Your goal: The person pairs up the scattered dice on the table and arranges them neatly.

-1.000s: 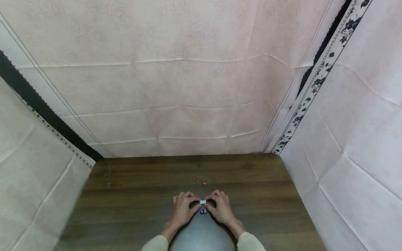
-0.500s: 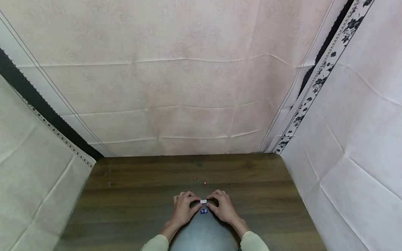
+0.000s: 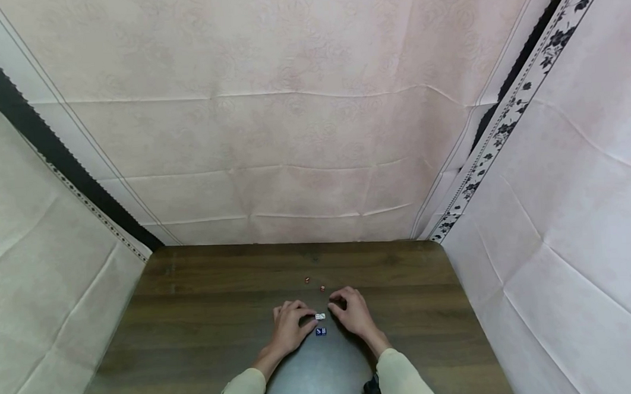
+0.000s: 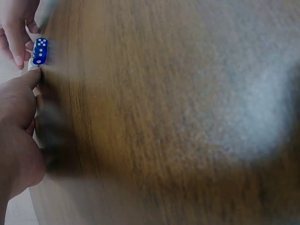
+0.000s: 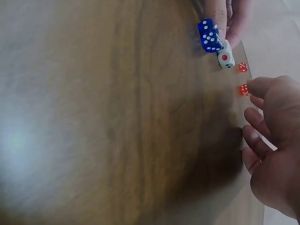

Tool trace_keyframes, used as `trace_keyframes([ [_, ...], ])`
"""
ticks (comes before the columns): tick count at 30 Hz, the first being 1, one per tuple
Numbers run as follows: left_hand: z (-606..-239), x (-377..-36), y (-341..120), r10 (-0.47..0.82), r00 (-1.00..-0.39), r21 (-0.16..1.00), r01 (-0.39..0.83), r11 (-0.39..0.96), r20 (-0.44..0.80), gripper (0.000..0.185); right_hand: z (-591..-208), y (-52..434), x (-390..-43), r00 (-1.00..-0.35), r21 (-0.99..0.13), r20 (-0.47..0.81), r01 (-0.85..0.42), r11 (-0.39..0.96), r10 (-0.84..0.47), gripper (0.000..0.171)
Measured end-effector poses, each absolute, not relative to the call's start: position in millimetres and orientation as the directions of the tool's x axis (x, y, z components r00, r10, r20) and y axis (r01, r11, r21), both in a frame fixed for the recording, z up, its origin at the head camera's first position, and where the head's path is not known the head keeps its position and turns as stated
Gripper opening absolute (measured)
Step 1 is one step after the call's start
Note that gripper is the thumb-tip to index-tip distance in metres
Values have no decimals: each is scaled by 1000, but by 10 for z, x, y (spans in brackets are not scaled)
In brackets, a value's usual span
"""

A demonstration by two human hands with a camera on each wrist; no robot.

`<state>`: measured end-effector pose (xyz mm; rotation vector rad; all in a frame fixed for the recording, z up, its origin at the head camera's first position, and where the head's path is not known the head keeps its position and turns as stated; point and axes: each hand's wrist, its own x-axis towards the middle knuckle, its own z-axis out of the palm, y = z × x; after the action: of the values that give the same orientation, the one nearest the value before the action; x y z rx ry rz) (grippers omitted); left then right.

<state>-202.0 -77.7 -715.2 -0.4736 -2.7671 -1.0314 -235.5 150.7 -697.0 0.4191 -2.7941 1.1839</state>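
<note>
Head view shows the left hand (image 3: 289, 328) touching the white dice (image 3: 319, 316) stacked beside the blue dice (image 3: 320, 331) on the worktop (image 3: 193, 322), its fingers loosely curled, while the right hand (image 3: 354, 314), loosely curled and empty, hovers just right of them, nearer the red dice (image 3: 322, 288).

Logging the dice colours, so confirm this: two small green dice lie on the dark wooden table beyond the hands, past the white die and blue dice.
Wrong colour: the two small dice are red, as the right wrist view shows. They lie on the dark wooden table beyond the hands, past the white die and blue dice.
</note>
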Motion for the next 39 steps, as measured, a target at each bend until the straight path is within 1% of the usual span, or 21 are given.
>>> trace_keyframes([
  [7, -7169, -2029, -791, 247, -933, 579, 356, 733, 260, 18, -6975, 1410, -2523, -972, -690, 152, -234, 685, -178, 19],
  [15, -7138, -2020, -771, 244, -936, 601, 349, 719, 252, 18, -7014, 1355, -2629, -985, -720, 104, -172, 672, -141, 19],
  [24, -7125, -2009, -780, 240, -936, 602, 350, 718, 259, 18, -7022, 1289, -2702, -987, -701, 106, -159, 695, -119, 15],
  [31, -7121, -1990, -785, 246, -920, 584, 385, 714, 306, 18, -7040, 1239, -2723, -988, -685, 122, -150, 713, -91, 13],
  [35, -7128, -1995, -788, 247, -930, 592, 364, 720, 272, 17, -7058, 1211, -2723, -989, -670, 128, -140, 730, -72, 12],
  [39, -7142, -2006, -786, 240, -941, 605, 339, 721, 241, 15, -7066, 1188, -2706, -985, -660, 164, -156, 735, -62, 9],
])
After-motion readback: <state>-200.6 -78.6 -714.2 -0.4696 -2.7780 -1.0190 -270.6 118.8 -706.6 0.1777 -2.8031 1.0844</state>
